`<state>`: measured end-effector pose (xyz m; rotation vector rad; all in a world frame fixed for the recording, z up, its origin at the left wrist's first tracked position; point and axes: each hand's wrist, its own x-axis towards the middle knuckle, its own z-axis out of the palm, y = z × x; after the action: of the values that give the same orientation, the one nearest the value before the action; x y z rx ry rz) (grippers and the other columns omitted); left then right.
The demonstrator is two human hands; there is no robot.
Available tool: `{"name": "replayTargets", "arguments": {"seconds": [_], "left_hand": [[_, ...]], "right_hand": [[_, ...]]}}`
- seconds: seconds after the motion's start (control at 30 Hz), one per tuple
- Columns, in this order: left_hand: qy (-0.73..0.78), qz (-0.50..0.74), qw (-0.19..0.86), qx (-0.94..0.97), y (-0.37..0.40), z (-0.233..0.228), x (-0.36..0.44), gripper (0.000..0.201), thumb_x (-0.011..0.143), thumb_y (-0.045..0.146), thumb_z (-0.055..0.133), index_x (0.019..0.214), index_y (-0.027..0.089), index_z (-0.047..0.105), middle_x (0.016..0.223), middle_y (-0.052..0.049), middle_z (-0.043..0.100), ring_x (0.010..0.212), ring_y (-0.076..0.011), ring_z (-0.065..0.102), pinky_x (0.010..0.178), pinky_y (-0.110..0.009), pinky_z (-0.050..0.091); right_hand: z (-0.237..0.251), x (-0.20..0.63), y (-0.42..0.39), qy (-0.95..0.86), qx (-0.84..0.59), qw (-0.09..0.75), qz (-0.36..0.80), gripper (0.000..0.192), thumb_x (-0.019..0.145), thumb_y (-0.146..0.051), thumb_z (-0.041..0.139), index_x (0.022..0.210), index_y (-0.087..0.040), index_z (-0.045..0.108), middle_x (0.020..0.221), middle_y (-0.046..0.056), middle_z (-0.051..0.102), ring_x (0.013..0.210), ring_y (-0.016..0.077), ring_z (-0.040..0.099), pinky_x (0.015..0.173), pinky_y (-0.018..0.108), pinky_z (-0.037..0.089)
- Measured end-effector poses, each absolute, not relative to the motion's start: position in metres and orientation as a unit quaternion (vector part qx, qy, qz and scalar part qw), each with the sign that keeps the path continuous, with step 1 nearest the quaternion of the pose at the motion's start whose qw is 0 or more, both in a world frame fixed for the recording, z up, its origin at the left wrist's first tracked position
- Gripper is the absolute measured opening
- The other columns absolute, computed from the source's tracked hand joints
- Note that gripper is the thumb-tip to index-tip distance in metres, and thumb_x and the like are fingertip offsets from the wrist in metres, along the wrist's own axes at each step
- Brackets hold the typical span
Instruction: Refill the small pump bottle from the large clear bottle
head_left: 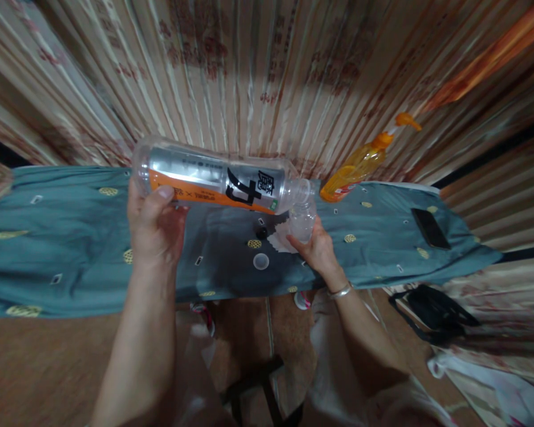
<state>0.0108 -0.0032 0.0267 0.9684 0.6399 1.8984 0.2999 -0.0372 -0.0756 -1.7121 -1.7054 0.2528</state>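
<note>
Large labelled bottle tipped nearly horizontal above the cloth-covered table [84,237], mouth at top of small clear container.
Left hand [156,228] grasps large labelled bottle [213,179] near its base; right hand [320,249] grips small clear container [302,222]; contact between mouths unclear. Below: dark cap [261,232], round whitish lid [261,261]. Rightward: orange pump bottle [355,171], then dark phone-like slab [430,228].

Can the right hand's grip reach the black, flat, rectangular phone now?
Probably not yet: the right hand's grip holds a small clear plastic container, although nothing visible blocks the way to the phone.
</note>
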Motion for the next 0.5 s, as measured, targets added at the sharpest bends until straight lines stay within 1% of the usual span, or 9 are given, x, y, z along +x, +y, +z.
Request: {"name": "replayTargets", "arguments": {"seconds": [0.07, 0.13, 0.27, 0.33, 0.5], "left_hand": [[0.260, 0.766, 0.443, 0.387, -0.0029, 0.0267, 0.0107, 0.033, 0.053, 0.026, 0.085, 0.083, 0.029, 0.071, 0.079, 0.000, 0.063, 0.087, -0.0200, 0.064, 0.062, -0.026, 0.054], [0.259, 0.763, 0.446, 0.389, -0.0020, 0.0256, 0.0096, 0.033, 0.053, 0.026, 0.086, 0.082, 0.029, 0.071, 0.079, 0.000, 0.063, 0.087, -0.0197, 0.064, 0.059, -0.024, 0.052], [0.251, 0.761, 0.443, 0.401, -0.0001, 0.0222, 0.0066, 0.031, 0.057, 0.025, 0.083, 0.084, 0.027, 0.070, 0.082, 0.000, 0.063, 0.087, -0.0198, 0.063, 0.065, -0.027, 0.053], [0.248, 0.761, 0.442, 0.405, 0.0004, 0.0217, 0.0062, 0.030, 0.058, 0.025, 0.083, 0.085, 0.027, 0.069, 0.083, 0.000, 0.063, 0.086, -0.0194, 0.063, 0.064, -0.027, 0.053], [0.258, 0.765, 0.437, 0.396, 0.0000, 0.0236, 0.0079, 0.031, 0.054, 0.027, 0.085, 0.082, 0.028, 0.071, 0.078, 0.000, 0.062, 0.083, -0.0185, 0.064, 0.050, -0.020, 0.045]], "right_hand": [[-0.0755, 0.2998, -0.0373, -0.656, -0.664, 0.345, 0.101, 0.084, 0.077, -0.045, 0.073, 0.148, -0.013, 0.040, 0.125, 0.017, 0.070, 0.110, 0.0336, 0.070, 0.093, 0.049, 0.058], [-0.0756, 0.2999, -0.0374, -0.653, -0.667, 0.342, 0.105, 0.085, 0.077, -0.046, 0.073, 0.148, -0.014, 0.039, 0.125, 0.017, 0.070, 0.110, 0.0331, 0.070, 0.093, 0.048, 0.058], [-0.0767, 0.3004, -0.0373, -0.656, -0.664, 0.344, 0.100, 0.084, 0.078, -0.049, 0.072, 0.147, -0.015, 0.040, 0.127, 0.016, 0.070, 0.111, 0.0326, 0.070, 0.094, 0.048, 0.058], [-0.0774, 0.3007, -0.0372, -0.661, -0.658, 0.349, 0.097, 0.082, 0.079, -0.050, 0.071, 0.147, -0.016, 0.040, 0.128, 0.016, 0.069, 0.111, 0.0327, 0.070, 0.094, 0.048, 0.058], [-0.0789, 0.3010, -0.0368, -0.663, -0.651, 0.358, 0.093, 0.079, 0.080, -0.051, 0.070, 0.145, -0.016, 0.042, 0.127, 0.017, 0.069, 0.112, 0.0341, 0.070, 0.093, 0.050, 0.058]]}}
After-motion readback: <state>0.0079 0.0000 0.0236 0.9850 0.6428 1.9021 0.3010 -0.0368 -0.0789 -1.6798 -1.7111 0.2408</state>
